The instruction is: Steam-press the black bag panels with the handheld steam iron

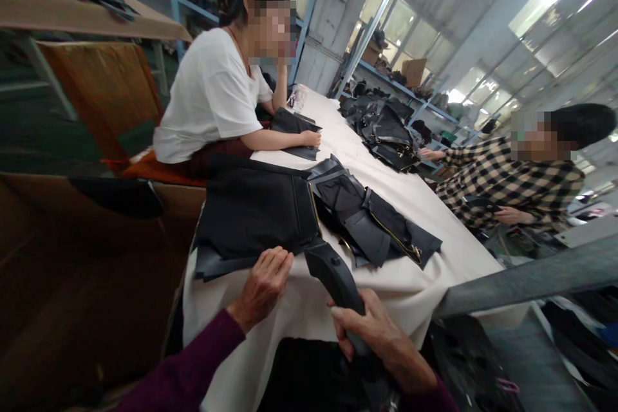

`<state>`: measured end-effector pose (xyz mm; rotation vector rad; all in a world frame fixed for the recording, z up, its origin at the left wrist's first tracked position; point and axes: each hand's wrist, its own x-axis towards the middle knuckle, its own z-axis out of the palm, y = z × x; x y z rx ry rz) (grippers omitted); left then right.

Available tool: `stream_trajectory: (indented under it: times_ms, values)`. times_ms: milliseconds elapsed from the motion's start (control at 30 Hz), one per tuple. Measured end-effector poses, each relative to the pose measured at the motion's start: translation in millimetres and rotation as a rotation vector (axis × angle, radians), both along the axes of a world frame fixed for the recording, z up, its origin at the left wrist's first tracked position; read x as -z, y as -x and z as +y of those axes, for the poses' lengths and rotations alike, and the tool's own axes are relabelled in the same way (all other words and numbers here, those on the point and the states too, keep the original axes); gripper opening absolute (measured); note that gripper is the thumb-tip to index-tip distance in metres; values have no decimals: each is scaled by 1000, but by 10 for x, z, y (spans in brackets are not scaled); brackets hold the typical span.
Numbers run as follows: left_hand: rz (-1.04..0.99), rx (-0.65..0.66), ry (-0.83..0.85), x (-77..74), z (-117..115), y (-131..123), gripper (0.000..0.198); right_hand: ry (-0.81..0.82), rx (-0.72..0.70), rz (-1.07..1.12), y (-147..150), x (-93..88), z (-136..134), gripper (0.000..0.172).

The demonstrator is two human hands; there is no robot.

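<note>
A black bag panel [255, 209] with a gold zipper along its right side lies flat at the near end of the table. My left hand [264, 286] is at its near edge, fingers bent and together, pinching the edge; the thumb is hidden. Wrapped around the grip of a black curved hand-held tool [334, 273] is my right hand [374, 335]. The tool has a small switch on top, and its head meets the panel's lower right corner. Its exact kind is unclear. More black bag pieces [367, 222] with gold zippers lie to the right.
A white-covered table [449, 251] runs away from me. A person in a white shirt [212, 90] sits at left; one in a checked shirt [512, 174] is at right. An open cardboard box [96, 290] stands left, and a metal rail [521, 277] crosses at right.
</note>
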<state>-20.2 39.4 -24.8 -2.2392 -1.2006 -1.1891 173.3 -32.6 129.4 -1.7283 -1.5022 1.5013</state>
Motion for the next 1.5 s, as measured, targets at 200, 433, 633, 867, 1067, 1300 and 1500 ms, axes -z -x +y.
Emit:
stream_trajectory:
  times_ms: [200,433,633,867,1067,1300,1500]
  values:
    - [-55,11,-27,-5,15,42,21,-23,-120,-30,321,223,445,32]
    - [-103,1,-40,-43,28,63,16,-76,-99,-23,331,142,549,38]
    - [-111,-9,-31,40,50,74,20,9,-106,-54,257,241,414,39]
    - [-132,-21,-31,28,53,62,18,-54,-120,-25,349,367,748,45]
    - [-142,8,-2,17,29,46,19,-112,42,1,64,140,520,41]
    - [-58,19,225,-259,-79,71,16,-135,119,51,-315,73,66,47]
    - [124,-228,249,-635,-13,137,33,-92,54,71,-452,189,-117,50]
